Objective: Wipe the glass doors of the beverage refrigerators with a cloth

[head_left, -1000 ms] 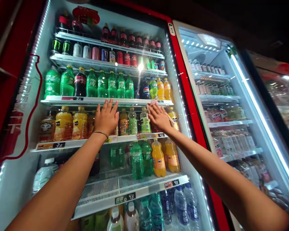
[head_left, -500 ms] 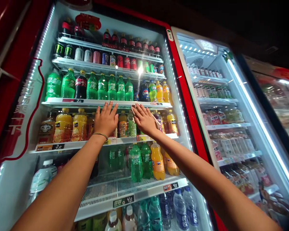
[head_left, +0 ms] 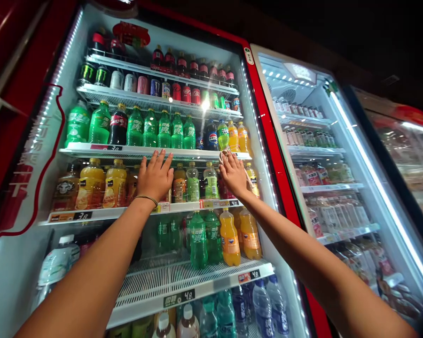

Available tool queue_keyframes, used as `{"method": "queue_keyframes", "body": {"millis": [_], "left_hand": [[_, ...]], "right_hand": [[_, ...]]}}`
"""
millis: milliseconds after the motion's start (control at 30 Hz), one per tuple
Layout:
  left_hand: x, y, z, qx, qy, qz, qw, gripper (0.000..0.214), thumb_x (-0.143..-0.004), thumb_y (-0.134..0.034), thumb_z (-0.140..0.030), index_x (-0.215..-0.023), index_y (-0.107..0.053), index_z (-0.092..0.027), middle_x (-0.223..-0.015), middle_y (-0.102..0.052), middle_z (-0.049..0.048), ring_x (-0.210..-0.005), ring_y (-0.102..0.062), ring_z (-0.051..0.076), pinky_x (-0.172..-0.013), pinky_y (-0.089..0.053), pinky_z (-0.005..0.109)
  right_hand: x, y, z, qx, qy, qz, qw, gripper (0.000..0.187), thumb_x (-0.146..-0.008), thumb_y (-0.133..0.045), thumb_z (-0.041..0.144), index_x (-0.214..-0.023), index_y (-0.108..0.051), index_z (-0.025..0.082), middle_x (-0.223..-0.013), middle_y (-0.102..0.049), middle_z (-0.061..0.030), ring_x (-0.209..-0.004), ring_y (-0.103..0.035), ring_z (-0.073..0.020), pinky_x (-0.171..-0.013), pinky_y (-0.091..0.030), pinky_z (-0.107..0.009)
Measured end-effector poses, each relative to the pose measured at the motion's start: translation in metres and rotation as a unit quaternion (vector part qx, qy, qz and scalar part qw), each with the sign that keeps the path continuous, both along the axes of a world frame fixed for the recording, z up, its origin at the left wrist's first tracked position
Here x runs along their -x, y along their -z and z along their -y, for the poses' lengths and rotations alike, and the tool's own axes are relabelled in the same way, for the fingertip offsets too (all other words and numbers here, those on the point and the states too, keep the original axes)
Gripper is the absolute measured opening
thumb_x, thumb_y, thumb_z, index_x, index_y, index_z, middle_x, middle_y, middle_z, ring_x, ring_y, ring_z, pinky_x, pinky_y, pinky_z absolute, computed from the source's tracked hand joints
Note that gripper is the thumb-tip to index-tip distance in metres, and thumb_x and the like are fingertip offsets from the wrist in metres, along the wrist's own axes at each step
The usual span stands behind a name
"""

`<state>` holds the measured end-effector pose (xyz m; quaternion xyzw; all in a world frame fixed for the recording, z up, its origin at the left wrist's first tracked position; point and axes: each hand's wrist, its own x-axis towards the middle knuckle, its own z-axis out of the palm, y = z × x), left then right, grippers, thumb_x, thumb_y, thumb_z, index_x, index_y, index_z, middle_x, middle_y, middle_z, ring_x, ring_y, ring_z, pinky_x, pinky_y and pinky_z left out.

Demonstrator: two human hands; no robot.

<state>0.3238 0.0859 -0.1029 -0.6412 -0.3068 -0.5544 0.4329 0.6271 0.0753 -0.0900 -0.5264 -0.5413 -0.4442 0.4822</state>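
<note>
My left hand lies flat with its fingers spread, apparently against the glass door of a drinks fridge, just below the shelf of green soda bottles. A thin band circles that wrist. Under my right hand is a pale cloth, pressed flat by the fingers; its edge shows above the fingertips and beside the wrist. Most of the cloth is hidden by the hand. Behind the glass near the right hand stand a light-green drink bottle and orange soda bottles.
A red frame borders the fridge on the right. Beyond it stands a second lit fridge with shelves of packaged drinks. Lower down, orange soda bottles and a slatted shelf show between my forearms.
My right hand has slid to the right with the cloth, uncovering the light-green drink bottles behind it. My left hand stays in nearly the same place. The view has shifted slightly.
</note>
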Motion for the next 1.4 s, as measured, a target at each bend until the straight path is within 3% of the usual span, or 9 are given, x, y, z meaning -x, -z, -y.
{"method": "queue_keyframes", "body": {"millis": [100, 333, 467, 600, 867, 1033, 1167, 1400], "left_hand": [[0.000, 0.000, -0.001, 0.001, 0.010, -0.001, 1.000, 0.057, -0.101, -0.033, -0.035, -0.156, -0.043, -0.022, -0.166, -0.036, 0.0104, -0.156, -0.029, 0.031, -0.128, -0.014, 0.060], [0.001, 0.000, -0.003, -0.005, 0.012, 0.000, 1.000, 0.057, -0.103, -0.030, -0.036, -0.156, -0.043, -0.022, -0.166, -0.036, 0.0104, -0.156, -0.028, 0.030, -0.128, -0.014, 0.059], [0.000, 0.001, -0.002, -0.002, 0.016, 0.006, 1.000, 0.057, -0.102, -0.031, -0.036, -0.156, -0.043, -0.023, -0.166, -0.036, 0.0096, -0.156, -0.029, 0.030, -0.128, -0.014, 0.060], [0.001, 0.000, -0.001, 0.002, 0.024, 0.004, 1.000, 0.057, -0.102, -0.032, -0.036, -0.156, -0.043, -0.023, -0.166, -0.036, 0.0093, -0.156, -0.028, 0.029, -0.128, -0.013, 0.059], [0.002, -0.001, 0.000, 0.015, 0.003, -0.001, 1.000, 0.057, -0.102, -0.030, -0.036, -0.155, -0.045, -0.022, -0.166, -0.036, 0.0094, -0.156, -0.028, 0.029, -0.129, -0.013, 0.058], [0.001, -0.001, -0.001, 0.014, -0.018, -0.006, 1.000, 0.056, -0.103, -0.032, -0.035, -0.156, -0.043, -0.023, -0.167, -0.034, 0.0078, -0.157, -0.027, 0.028, -0.128, -0.015, 0.058], [0.001, -0.002, 0.000, 0.018, -0.029, -0.010, 0.999, 0.056, -0.103, -0.032, -0.035, -0.156, -0.043, -0.022, -0.167, -0.034, 0.0082, -0.157, -0.027, 0.028, -0.128, -0.015, 0.058], [0.001, -0.003, 0.003, 0.023, -0.029, -0.006, 0.999, 0.057, -0.102, -0.031, -0.036, -0.156, -0.043, -0.023, -0.167, -0.034, 0.0080, -0.157, -0.027, 0.029, -0.128, -0.014, 0.058]], "right_hand": [[-0.016, 0.004, 0.001, 0.008, 0.018, 0.024, 1.000, 0.060, -0.106, -0.020, 0.047, -0.164, -0.027, 0.032, -0.173, -0.020, 0.0033, -0.160, -0.016, -0.0204, -0.131, -0.016, -0.049], [-0.111, -0.001, 0.009, 0.008, 0.002, -0.180, 0.984, 0.064, -0.105, -0.019, 0.045, -0.164, -0.025, 0.022, -0.173, -0.017, -0.0058, -0.161, -0.015, -0.0271, -0.129, -0.013, -0.058], [-0.127, 0.006, 0.008, -0.003, -0.001, -0.244, 0.970, 0.065, -0.104, -0.019, 0.044, -0.164, -0.025, 0.018, -0.173, -0.015, -0.0103, -0.161, -0.012, -0.0303, -0.128, -0.009, -0.063], [-0.089, 0.004, 0.001, -0.014, -0.001, -0.236, 0.972, 0.069, -0.105, -0.012, 0.049, -0.164, -0.025, 0.016, -0.173, -0.017, -0.0138, -0.160, -0.014, -0.0312, -0.127, -0.013, -0.063], [0.052, -0.032, -0.012, -0.022, 0.013, -0.053, 0.998, 0.062, -0.107, -0.018, 0.045, -0.163, -0.030, 0.021, -0.173, -0.020, -0.0075, -0.160, -0.016, -0.0278, -0.129, -0.015, -0.058], [0.122, -0.043, -0.022, -0.043, 0.013, 0.046, 0.998, 0.061, -0.108, -0.018, 0.044, -0.165, -0.020, 0.024, -0.174, -0.018, -0.0039, -0.161, -0.013, -0.0268, -0.130, -0.013, -0.058], [0.136, -0.044, -0.023, -0.060, -0.017, 0.076, 0.995, 0.062, -0.108, -0.014, 0.047, -0.167, -0.014, 0.027, -0.173, -0.019, -0.0018, -0.161, -0.013, -0.0268, -0.130, -0.010, -0.060], [0.100, -0.044, -0.011, -0.031, -0.017, 0.112, 0.993, 0.059, -0.108, -0.013, 0.047, -0.164, -0.022, 0.029, -0.174, -0.016, 0.0035, -0.161, -0.011, -0.0204, -0.131, -0.011, -0.051]]}}
